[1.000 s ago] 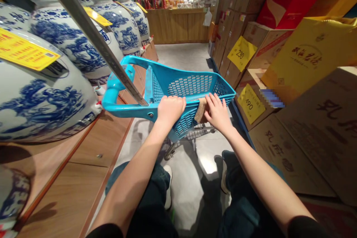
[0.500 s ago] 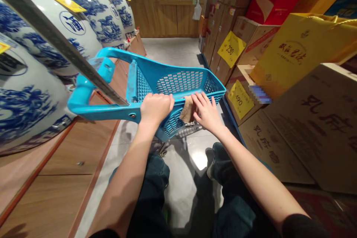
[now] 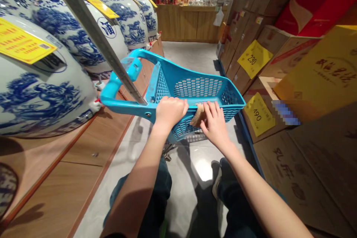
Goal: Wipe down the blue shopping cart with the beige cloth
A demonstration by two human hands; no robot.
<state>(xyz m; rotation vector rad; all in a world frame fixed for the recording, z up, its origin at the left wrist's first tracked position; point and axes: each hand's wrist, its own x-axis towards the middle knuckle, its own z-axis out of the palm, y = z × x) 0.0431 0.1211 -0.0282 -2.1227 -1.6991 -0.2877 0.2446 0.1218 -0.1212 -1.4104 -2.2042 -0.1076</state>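
Note:
A blue plastic shopping cart stands crosswise in front of me, its handle to the left. My left hand is closed in a fist around the near rim of the basket. A brown cloth hangs folded over that same rim, to the right of the fist. My right hand holds the cloth against the rim, fingers over the top edge and thumb on the outer side. Part of the cloth is hidden under the fingers. A grey metal pole rises from the cart near its handle.
Large blue-and-white jars stand on a wooden cabinet at the left. Stacked cartons and a yellow bag line the right. Grey floor runs between them to a wooden counter with packaged goods.
In the view, the cart, jars and cartons have shifted right. My right hand's fingers have come closer together over the rim and cloth. The left hand keeps its grip.

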